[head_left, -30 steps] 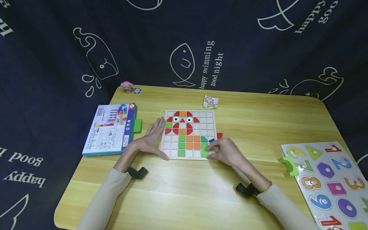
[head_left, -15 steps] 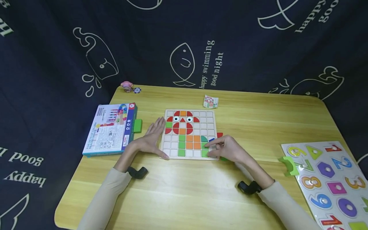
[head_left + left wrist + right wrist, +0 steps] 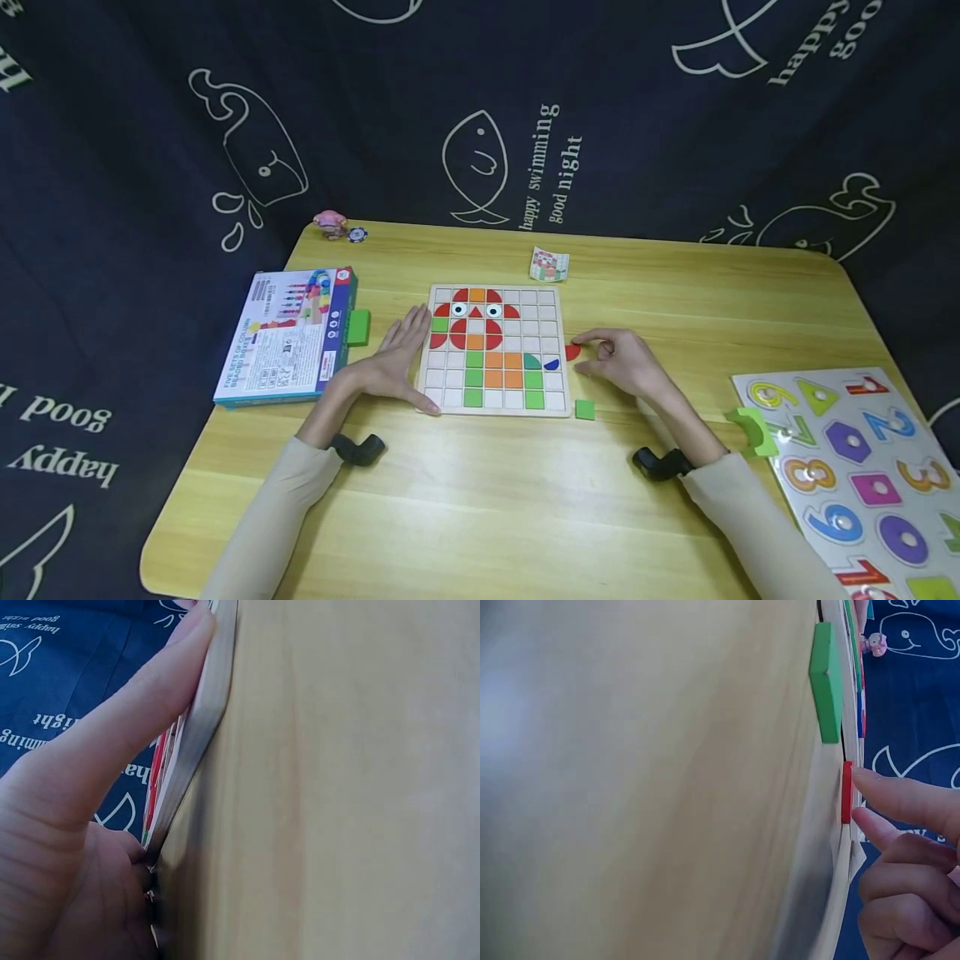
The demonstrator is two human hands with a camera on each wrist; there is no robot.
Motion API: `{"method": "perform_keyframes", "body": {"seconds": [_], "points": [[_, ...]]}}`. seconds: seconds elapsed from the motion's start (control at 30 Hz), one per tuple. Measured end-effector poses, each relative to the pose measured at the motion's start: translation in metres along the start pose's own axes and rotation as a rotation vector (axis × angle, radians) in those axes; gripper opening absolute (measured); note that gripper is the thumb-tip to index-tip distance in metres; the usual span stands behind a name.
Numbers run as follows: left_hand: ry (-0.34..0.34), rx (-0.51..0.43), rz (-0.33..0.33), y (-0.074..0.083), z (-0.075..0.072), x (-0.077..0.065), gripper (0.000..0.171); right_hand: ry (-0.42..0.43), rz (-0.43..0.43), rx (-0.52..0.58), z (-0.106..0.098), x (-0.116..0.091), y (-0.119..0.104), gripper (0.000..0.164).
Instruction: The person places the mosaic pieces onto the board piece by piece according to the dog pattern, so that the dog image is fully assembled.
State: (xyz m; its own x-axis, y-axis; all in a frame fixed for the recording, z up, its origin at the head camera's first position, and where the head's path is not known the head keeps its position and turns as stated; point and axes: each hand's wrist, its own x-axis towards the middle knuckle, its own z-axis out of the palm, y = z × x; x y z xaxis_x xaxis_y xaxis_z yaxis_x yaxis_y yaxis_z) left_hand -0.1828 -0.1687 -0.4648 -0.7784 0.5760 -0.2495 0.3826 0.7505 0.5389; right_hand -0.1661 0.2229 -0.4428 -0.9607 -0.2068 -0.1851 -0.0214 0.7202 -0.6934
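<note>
A wooden grid board (image 3: 522, 342) lies flat, with red, orange and green pieces and two eye pieces set in its squares. My left hand (image 3: 392, 358) rests along its left edge, fingers straight, thumb (image 3: 139, 712) on the near left corner. My right hand (image 3: 626, 360) is off the board's right side; its index fingertip touches a red curved piece (image 3: 572, 352) on the table, and the thumb is just below, slightly apart. The right wrist view shows both fingertips beside this red piece (image 3: 847, 793). A blue half-round piece (image 3: 552, 365) lies on the board.
A green square (image 3: 585, 409) lies by the board's near right corner. A small picture card (image 3: 550, 264) is behind the board. A boxed toy (image 3: 288, 333) with a green block (image 3: 358, 327) stands left. A number puzzle (image 3: 847, 475) and green arch block (image 3: 753, 432) are right.
My right hand has left the board's lower right squares and moved up and right to the red piece. The green square beside the board has come into full view. The left hand stays put.
</note>
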Motion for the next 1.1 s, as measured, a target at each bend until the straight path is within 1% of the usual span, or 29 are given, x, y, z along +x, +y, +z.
{"method": "perform_keyframes", "body": {"seconds": [0.23,0.47,0.63,0.77,0.87,1.1], "points": [[0.004,0.008,-0.004,-0.001,0.001,0.001,0.154,-0.012,0.038,-0.004,0.004,0.007,-0.005,0.029],[0.003,0.008,-0.002,0.000,0.001,0.001,0.155,-0.037,0.051,-0.031,0.001,0.007,-0.005,0.027],[0.004,0.010,-0.001,0.000,0.001,0.001,0.155,-0.039,0.034,-0.067,-0.001,0.009,-0.003,0.028],[0.001,0.008,-0.006,0.001,0.000,0.001,0.155,-0.057,-0.001,-0.059,-0.002,0.010,-0.001,0.028],[0.000,0.009,-0.008,0.002,0.000,0.001,0.154,-0.073,-0.019,-0.057,-0.002,0.011,0.000,0.025],[0.003,0.011,-0.001,0.001,0.000,0.001,0.154,-0.089,-0.075,-0.134,-0.002,0.012,0.001,0.022]]}}
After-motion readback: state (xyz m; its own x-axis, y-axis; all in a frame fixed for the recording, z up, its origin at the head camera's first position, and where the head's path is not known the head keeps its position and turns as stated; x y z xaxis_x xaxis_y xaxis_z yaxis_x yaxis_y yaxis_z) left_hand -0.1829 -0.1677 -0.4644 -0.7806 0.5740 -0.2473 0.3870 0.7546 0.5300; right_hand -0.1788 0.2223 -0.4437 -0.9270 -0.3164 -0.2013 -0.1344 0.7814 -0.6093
